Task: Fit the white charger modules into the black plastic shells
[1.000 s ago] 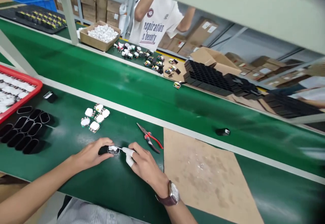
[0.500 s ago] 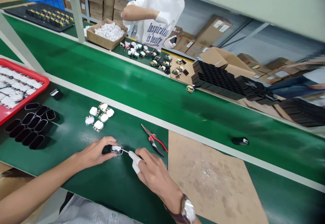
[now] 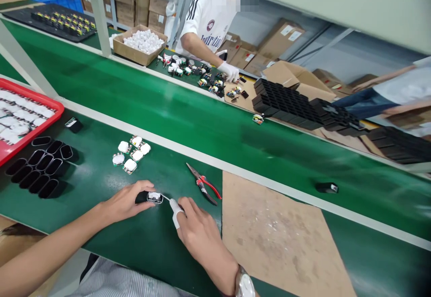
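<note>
Black casing held just left of the pliers

The black casing (image 3: pixel 142 197), nearer the person than the pliers (image 3: pixel 201 182) and to their left, sits in the left hand (image 3: pixel 126 201), gripped between thumb and fingers. Its open end, showing a white-topped insert (image 3: pixel 155 196), faces the right hand (image 3: pixel 200 227), which is just below the pliers and pinches a thin tool (image 3: pixel 166 197). The tool's tip is at the casing's rim; whether it touches is hard to tell.

Left of the pliers lie white-topped boards (image 3: pixel 130 166) and, farther left, open black casings (image 3: pixel 39 175). Right of them lies a cardboard sheet (image 3: pixel 279 229).
</note>
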`<act>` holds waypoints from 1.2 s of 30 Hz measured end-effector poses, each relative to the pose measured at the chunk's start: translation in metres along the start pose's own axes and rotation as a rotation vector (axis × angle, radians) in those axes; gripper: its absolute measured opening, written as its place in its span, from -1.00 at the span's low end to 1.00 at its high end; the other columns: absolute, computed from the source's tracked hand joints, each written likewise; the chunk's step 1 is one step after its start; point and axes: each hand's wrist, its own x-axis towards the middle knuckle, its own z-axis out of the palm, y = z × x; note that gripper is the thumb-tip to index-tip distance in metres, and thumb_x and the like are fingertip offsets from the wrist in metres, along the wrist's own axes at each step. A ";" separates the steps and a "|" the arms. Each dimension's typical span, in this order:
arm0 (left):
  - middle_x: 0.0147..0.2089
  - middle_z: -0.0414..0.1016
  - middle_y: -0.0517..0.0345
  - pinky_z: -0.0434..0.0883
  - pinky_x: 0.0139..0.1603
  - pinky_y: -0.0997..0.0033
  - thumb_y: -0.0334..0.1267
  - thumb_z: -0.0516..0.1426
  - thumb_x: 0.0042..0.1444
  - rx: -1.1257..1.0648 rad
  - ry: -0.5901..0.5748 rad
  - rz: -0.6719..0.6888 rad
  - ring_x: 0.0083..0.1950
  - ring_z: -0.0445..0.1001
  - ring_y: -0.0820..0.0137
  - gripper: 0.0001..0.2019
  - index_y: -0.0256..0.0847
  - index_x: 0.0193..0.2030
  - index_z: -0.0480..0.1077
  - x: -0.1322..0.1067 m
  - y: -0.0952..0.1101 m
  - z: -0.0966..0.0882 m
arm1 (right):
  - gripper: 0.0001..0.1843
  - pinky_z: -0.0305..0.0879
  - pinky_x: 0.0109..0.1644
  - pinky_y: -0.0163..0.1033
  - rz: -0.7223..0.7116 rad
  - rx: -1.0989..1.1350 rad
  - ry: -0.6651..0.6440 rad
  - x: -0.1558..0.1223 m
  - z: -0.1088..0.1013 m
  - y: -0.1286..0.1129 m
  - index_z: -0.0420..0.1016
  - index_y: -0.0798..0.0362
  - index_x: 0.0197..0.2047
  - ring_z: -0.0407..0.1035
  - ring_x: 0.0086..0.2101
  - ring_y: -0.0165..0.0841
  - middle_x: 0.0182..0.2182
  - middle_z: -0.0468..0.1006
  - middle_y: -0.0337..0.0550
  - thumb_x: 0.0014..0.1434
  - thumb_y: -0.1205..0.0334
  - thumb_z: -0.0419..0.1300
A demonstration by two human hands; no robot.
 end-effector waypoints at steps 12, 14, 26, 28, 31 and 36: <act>0.13 0.64 0.02 0.66 0.09 0.15 -0.12 0.26 0.38 0.007 0.007 0.002 0.13 0.69 0.17 -0.51 -0.02 0.33 0.18 -0.001 0.000 0.001 | -0.73 0.30 -0.45 -0.23 0.084 0.056 -0.011 -0.003 0.007 -0.009 0.38 0.00 -0.37 0.37 -0.32 -0.27 -0.18 0.47 -0.01 0.16 0.59 0.07; 0.14 0.64 0.03 0.66 0.10 0.14 -0.12 0.26 0.38 0.001 0.008 0.001 0.12 0.70 0.17 -0.51 -0.01 0.34 0.18 -0.001 0.000 0.002 | -0.74 0.34 -0.41 -0.22 0.077 0.117 -0.017 -0.002 0.010 -0.006 0.41 0.02 -0.32 0.39 -0.30 -0.28 -0.14 0.48 -0.01 0.19 0.58 0.07; 0.17 0.63 0.01 0.68 0.06 0.16 -0.16 0.28 0.36 -0.034 -0.017 0.007 0.14 0.69 0.17 -0.49 -0.03 0.33 0.18 0.002 0.005 -0.002 | -0.70 0.29 -0.40 -0.18 -0.064 0.184 -0.015 0.013 0.019 0.008 0.39 0.02 -0.40 0.37 -0.28 -0.26 -0.16 0.45 -0.02 0.27 0.56 0.06; 0.16 0.64 0.01 0.67 0.09 0.14 -0.16 0.27 0.36 -0.038 -0.019 0.003 0.15 0.68 0.17 -0.48 -0.02 0.35 0.17 0.002 0.005 -0.003 | -0.69 0.26 -0.42 -0.15 -0.115 0.128 -0.014 0.017 0.013 0.007 0.39 0.01 -0.42 0.35 -0.29 -0.23 -0.20 0.44 -0.02 0.22 0.58 0.05; 0.16 0.65 0.01 0.67 0.06 0.15 -0.14 0.27 0.36 -0.051 -0.025 -0.008 0.15 0.68 0.16 -0.48 -0.03 0.35 0.17 0.002 0.004 -0.003 | -0.69 0.24 -0.43 -0.13 -0.148 0.093 -0.003 0.021 0.002 0.005 0.44 0.02 -0.36 0.32 -0.31 -0.21 -0.25 0.43 -0.02 0.23 0.59 0.04; 0.15 0.65 0.01 0.68 0.05 0.16 -0.15 0.27 0.36 -0.044 -0.018 -0.009 0.14 0.69 0.16 -0.48 -0.04 0.35 0.18 0.001 0.004 -0.002 | -0.69 0.22 -0.42 -0.15 -0.141 0.098 -0.001 0.022 -0.004 0.006 0.43 0.01 -0.37 0.31 -0.30 -0.23 -0.23 0.42 -0.02 0.28 0.57 0.05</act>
